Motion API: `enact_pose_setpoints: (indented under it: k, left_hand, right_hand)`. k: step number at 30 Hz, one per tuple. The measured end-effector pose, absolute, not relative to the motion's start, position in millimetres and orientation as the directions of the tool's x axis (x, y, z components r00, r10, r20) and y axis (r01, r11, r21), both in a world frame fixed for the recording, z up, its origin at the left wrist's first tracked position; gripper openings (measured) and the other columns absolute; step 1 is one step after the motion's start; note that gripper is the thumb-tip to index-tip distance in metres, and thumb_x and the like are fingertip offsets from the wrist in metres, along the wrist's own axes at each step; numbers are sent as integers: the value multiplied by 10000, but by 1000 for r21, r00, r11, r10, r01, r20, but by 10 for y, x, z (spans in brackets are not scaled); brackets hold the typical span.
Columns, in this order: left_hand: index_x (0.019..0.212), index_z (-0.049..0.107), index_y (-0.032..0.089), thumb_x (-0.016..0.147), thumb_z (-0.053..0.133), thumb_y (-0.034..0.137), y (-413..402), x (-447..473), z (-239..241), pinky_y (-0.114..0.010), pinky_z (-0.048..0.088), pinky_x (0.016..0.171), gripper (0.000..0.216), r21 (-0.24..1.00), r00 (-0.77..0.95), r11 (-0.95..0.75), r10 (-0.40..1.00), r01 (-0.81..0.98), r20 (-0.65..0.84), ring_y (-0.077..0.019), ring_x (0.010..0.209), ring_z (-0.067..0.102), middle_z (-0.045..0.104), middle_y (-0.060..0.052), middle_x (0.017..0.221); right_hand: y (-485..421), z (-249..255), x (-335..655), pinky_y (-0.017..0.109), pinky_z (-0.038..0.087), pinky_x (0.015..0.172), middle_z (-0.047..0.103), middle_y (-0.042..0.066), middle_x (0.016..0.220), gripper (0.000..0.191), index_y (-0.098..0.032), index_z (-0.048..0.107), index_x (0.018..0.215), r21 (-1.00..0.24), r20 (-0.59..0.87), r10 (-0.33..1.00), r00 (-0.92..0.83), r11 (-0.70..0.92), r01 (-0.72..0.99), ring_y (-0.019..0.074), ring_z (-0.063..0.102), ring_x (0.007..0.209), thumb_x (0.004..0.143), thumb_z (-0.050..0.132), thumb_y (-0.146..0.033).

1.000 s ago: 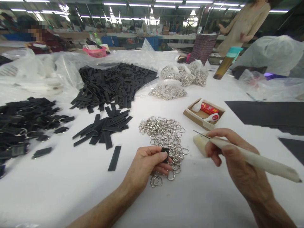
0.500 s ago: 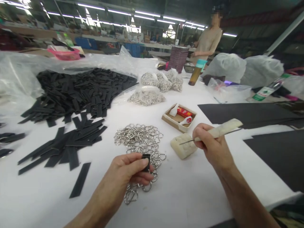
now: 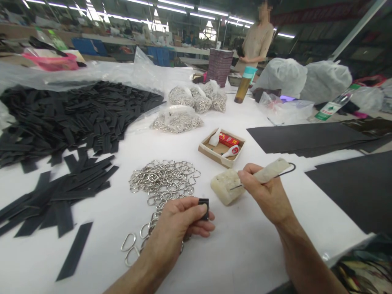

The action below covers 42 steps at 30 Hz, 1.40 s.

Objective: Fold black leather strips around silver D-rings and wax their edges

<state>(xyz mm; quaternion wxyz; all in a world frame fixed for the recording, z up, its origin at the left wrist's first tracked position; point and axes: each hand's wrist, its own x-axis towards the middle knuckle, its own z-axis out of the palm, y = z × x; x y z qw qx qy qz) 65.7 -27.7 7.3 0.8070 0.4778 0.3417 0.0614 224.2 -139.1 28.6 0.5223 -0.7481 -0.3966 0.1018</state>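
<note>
Pinching a small black folded strip [image 3: 203, 207] in the left hand [image 3: 177, 228] above the metal D-rings [image 3: 162, 181], the right hand [image 3: 266, 196] is clamped on a pale-handled wire tool [image 3: 269, 172] whose tip touches the pale block [image 3: 225, 185]; load sparingly, keeping the strip steady

Fluorescent tube lights [image 3: 171, 5] overhead are lighting the hall brightly and evenly, bleaching the white table [image 3: 245, 253] and casting only faint, soft shadows. Wide-angle distortion is bending lines near the frame's edges. The far background is looking soft; glare is glinting off the plastic bags [image 3: 284, 75].
</note>
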Motion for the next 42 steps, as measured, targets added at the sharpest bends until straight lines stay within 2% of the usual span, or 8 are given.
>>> enact_pose_setpoints:
  k: [6,11,16,19,22,24,26,42]
  left_hand:
    - [679,705,105,728,676,244,-300,560,82,-177,515,541,151,823,785,519,399,233,-474,-116,550,624,702,-74,699]
    - [666,702,106,710,688,252,-293,535,94,-176,508,529,153,813,776,530,398,241,-489,-115,537,618,701,-77,691]
    - [671,696,105,703,691,252,-304,534,79,-189,518,532,150,803,782,555,393,219,-484,-128,551,635,709,-88,717]
    - [698,695,102,729,671,246,-315,522,62,-194,526,548,149,806,790,556,393,204,-471,-132,577,648,711,-90,742]
    - [717,695,95,748,646,238,-326,511,59,-200,531,570,154,818,795,534,391,214,-463,-131,583,648,706,-89,731]
    - [727,694,94,753,634,231,-332,515,72,-204,534,585,152,827,797,516,393,221,-459,-132,594,649,704,-86,730]
    - [728,692,96,749,631,219,-336,527,91,-203,533,590,139,833,797,506,398,222,-454,-132,604,649,703,-79,734]
    - [747,683,92,762,608,182,-343,539,136,-191,526,603,118,859,828,454,368,237,-423,-124,611,644,696,-51,674]
  right_hand:
    - [-1351,222,2240,245,247,469,327,-48,513,329,-197,401,575,-839,184,734,654,-229,493,111,323,504,846,486,-361]
    - [-1342,199,2245,246,239,459,326,-51,508,339,-199,389,569,-851,171,746,644,-218,478,108,321,491,840,502,-370]
    - [-1418,208,2302,250,197,438,327,-52,491,350,-191,419,552,-880,224,671,707,-171,442,98,279,466,843,541,-343]
    - [-1443,195,2305,250,181,427,349,-47,484,337,-185,440,556,-963,187,659,728,-24,268,94,283,457,840,565,-317]
    - [-1420,190,2215,243,172,424,335,-51,471,305,-182,465,575,-990,102,743,662,139,-3,89,263,443,841,558,-299]
    - [-1391,188,2126,234,172,424,345,-52,475,280,-178,490,598,-979,57,798,600,162,-122,85,262,441,838,559,-304]
    - [-1363,179,2047,225,170,423,363,-50,486,273,-174,495,606,-973,31,825,565,156,-173,82,273,446,828,574,-313]
    - [-1328,53,2017,227,177,433,368,-65,495,299,-174,448,627,-985,12,873,488,93,-143,73,278,463,843,574,-338]
